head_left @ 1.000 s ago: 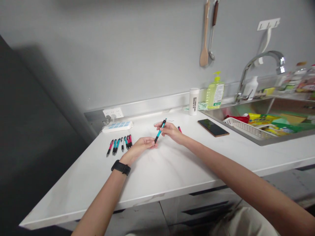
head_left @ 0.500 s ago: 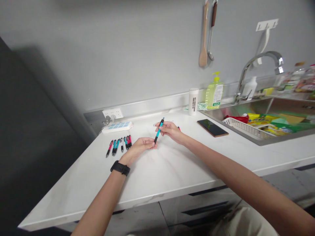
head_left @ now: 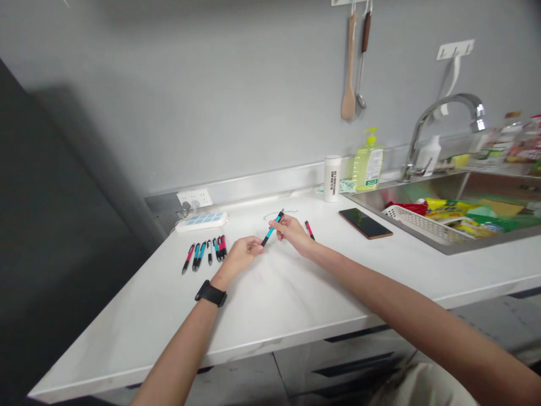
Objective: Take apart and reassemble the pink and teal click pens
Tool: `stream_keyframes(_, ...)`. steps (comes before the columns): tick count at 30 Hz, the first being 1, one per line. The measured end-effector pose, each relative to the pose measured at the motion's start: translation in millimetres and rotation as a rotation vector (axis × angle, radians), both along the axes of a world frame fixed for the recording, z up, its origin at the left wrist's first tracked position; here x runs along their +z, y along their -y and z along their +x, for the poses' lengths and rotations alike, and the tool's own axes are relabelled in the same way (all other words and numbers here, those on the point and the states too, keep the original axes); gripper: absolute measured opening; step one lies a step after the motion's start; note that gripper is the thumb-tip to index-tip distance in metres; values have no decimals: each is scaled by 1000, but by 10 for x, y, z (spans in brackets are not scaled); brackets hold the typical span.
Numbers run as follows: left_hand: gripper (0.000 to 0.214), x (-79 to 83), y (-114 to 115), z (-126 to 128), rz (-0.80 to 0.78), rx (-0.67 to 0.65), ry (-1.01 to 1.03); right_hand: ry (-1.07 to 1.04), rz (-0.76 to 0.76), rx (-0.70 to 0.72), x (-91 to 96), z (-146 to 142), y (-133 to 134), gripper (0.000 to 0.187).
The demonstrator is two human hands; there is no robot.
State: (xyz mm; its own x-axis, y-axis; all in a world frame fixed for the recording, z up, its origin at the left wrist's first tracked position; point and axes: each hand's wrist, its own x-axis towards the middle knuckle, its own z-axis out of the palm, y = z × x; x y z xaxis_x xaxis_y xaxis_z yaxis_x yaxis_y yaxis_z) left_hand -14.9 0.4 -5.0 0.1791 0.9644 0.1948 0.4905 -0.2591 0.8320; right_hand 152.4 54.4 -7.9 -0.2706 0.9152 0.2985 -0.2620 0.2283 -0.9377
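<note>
A teal and black pen (head_left: 272, 228) is held slanted above the white countertop (head_left: 296, 282). My right hand (head_left: 291, 232) pinches its upper half. My left hand (head_left: 239, 254), with a black watch on the wrist, has its fingertips closed on the pen's lower black tip. A row of several red, teal and white pens (head_left: 205, 251) lies on the counter just left of my left hand. One red pen (head_left: 309, 229) lies alone just right of my right hand.
A white power strip (head_left: 202, 220) lies by the wall socket. A phone (head_left: 365, 223) lies face up near the sink (head_left: 443, 194), which holds a white basket and packets. A white cup (head_left: 332, 177) and a soap bottle (head_left: 368, 160) stand at the back.
The pen has tilted lower and both hands have shifted slightly along the counter. The lone red pen beside my right hand now shows fully. The camera has tipped a little.
</note>
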Motion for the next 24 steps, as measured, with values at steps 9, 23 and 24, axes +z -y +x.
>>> stream_keyframes(9,26,111,36,-324,183,18,-461,-45,-86,21,-4,106,-113,55)
stream_keyframes(23,25,42,35,-375,27,-82,-537,50,-40,77,25,140,-77,39)
stream_keyframes(24,25,44,37,-371,20,-81,-555,53,-45,71,24,139,-83,40)
